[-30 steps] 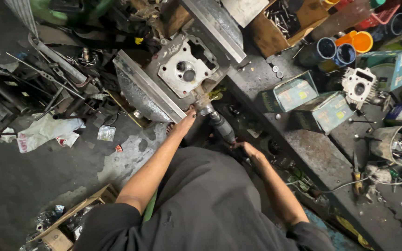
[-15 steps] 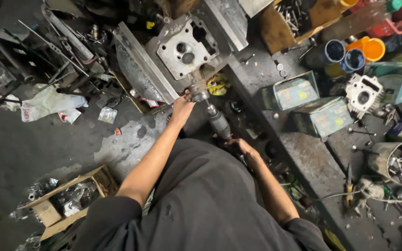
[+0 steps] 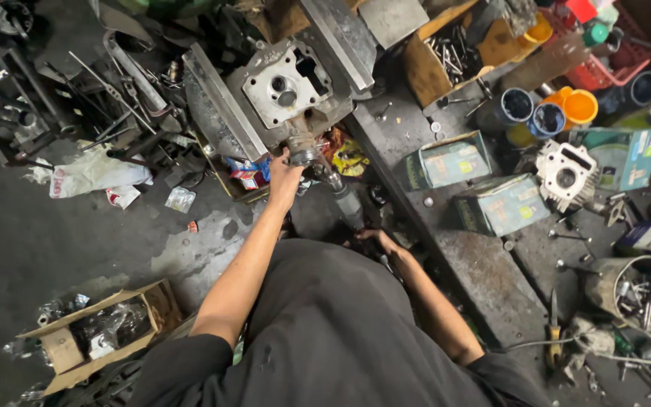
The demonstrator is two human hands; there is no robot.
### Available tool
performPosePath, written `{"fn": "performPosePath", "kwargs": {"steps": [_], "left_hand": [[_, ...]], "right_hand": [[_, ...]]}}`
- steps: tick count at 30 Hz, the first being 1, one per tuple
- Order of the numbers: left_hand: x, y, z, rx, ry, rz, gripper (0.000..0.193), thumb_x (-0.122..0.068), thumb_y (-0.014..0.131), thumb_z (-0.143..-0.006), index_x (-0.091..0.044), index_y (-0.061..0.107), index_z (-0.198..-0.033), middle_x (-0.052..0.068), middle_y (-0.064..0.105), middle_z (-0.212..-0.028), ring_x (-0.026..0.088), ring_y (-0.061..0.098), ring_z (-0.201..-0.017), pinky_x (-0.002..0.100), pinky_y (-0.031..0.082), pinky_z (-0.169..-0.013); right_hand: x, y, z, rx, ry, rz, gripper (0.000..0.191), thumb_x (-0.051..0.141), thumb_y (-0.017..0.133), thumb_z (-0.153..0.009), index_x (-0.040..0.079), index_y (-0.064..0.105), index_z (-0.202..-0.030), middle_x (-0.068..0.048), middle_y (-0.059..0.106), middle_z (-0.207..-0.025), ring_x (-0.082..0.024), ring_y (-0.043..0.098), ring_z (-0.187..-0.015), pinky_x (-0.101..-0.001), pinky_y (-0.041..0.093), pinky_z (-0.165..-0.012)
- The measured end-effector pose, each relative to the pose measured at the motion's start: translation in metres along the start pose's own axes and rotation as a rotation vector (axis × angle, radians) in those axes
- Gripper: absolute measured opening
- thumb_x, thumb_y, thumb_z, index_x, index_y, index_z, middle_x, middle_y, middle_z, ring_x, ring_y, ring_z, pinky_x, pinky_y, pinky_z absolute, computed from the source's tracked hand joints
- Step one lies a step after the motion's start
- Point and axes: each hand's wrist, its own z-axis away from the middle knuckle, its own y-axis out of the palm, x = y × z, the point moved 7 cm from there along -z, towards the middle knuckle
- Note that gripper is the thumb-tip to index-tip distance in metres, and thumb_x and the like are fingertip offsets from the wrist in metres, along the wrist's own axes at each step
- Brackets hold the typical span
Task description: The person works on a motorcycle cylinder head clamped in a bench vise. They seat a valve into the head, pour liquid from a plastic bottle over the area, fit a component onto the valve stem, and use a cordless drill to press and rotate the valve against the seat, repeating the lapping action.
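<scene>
A grey metal cylinder head sits clamped between two steel bars at the top centre. My left hand reaches up and grips the front end of a grey power tool just below the head. My right hand holds the tool's rear end, close to my body, partly hidden by my dark shirt. The tool's tip meets a round fitting on the head's lower side.
A dirty workbench runs along the right with two teal boxes, a second engine part, cups and loose tools. A wooden tray of bolts stands at the back. Cardboard box and scrap lie on the floor at left.
The view has shifted, so the cylinder head sits higher and more central. Both hands keep their hold on the tool, which stays pressed to the head.
</scene>
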Motion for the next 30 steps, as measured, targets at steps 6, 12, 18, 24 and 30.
{"fn": "performPosePath", "kwargs": {"steps": [6,12,18,24,30], "left_hand": [[-0.009,0.003,0.005,-0.013,0.052,0.056,0.029,-0.007,0.073,-0.082,-0.002,0.073,-0.111,0.004,0.075,-0.102,0.010,0.065,-0.091,0.027,0.051,-0.084],[-0.022,0.008,0.012,0.023,0.124,0.092,0.026,-0.006,0.072,-0.085,-0.002,0.075,-0.110,0.002,0.075,-0.104,0.009,0.065,-0.094,0.026,0.052,-0.088],[-0.020,0.014,0.013,0.046,0.082,0.214,0.024,-0.016,0.080,-0.088,-0.004,0.074,-0.108,0.000,0.073,-0.102,0.008,0.064,-0.093,0.027,0.055,-0.084],[-0.009,0.016,0.008,0.031,0.022,0.259,0.028,-0.018,0.083,-0.086,-0.004,0.075,-0.110,0.000,0.072,-0.103,0.008,0.064,-0.093,0.026,0.055,-0.083],[-0.008,0.015,0.006,0.015,0.009,0.224,0.031,-0.019,0.084,-0.085,-0.005,0.074,-0.112,-0.001,0.071,-0.103,0.007,0.062,-0.093,0.025,0.054,-0.083]], "right_hand": [[0.003,0.002,-0.004,0.060,-0.053,0.006,0.026,0.022,0.070,-0.082,0.003,0.072,-0.101,-0.006,0.071,-0.090,-0.018,0.066,-0.082,-0.0311,0.050,-0.079],[0.010,-0.003,-0.002,0.009,-0.125,-0.060,0.026,0.018,0.070,-0.078,0.002,0.072,-0.099,-0.008,0.073,-0.086,-0.019,0.069,-0.076,-0.0322,0.054,-0.075],[0.010,-0.008,0.004,-0.046,-0.105,-0.046,0.023,0.022,0.070,-0.080,0.002,0.070,-0.091,-0.007,0.071,-0.076,-0.018,0.066,-0.063,-0.0312,0.054,-0.061],[0.002,-0.010,0.001,-0.060,-0.051,-0.083,0.023,0.023,0.070,-0.081,0.002,0.071,-0.087,-0.006,0.069,-0.072,-0.016,0.063,-0.059,-0.0296,0.050,-0.057],[0.005,-0.017,-0.001,-0.125,-0.092,0.010,0.021,0.020,0.069,-0.079,0.001,0.072,-0.089,-0.007,0.071,-0.073,-0.016,0.065,-0.060,-0.0298,0.052,-0.059]]}}
